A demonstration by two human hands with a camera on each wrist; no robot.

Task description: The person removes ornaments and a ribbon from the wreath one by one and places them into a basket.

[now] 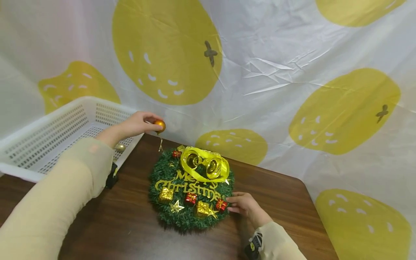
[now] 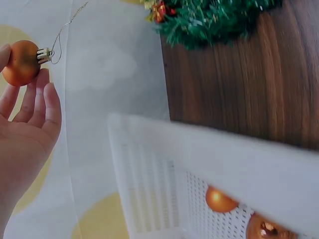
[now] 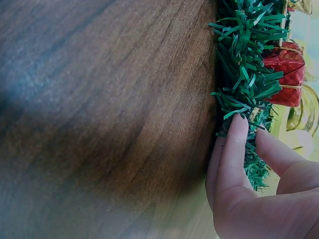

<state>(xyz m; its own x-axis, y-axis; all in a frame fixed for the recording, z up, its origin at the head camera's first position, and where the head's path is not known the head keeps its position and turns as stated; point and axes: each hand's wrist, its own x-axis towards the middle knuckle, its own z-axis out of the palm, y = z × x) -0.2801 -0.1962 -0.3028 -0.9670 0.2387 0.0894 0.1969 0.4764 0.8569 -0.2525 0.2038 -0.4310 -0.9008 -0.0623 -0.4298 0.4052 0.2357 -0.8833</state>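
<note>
In the head view my left hand (image 1: 135,124) holds up an orange Christmas ball (image 1: 159,125) beside the basket's far right corner. The left wrist view shows the ball's gold cap (image 2: 44,56) and a loose string loop dangling from it. A green Christmas wreath (image 1: 186,224) lies on the table, with gold "Merry Christmas" lettering, small red and gold gift boxes, stars, and gold bells (image 1: 212,168) on a yellow ribbon. My right hand (image 1: 248,207) pinches the wreath's right edge between thumb and fingers, close to a red gift box (image 3: 286,74).
A white perforated basket (image 1: 32,174) stands at the left. Inside it, orange balls (image 2: 219,199) and a pale gold ball (image 1: 120,147) show. The brown wooden table (image 1: 273,184) ends at a white cloth (image 1: 260,101) printed with yellow fruit shapes.
</note>
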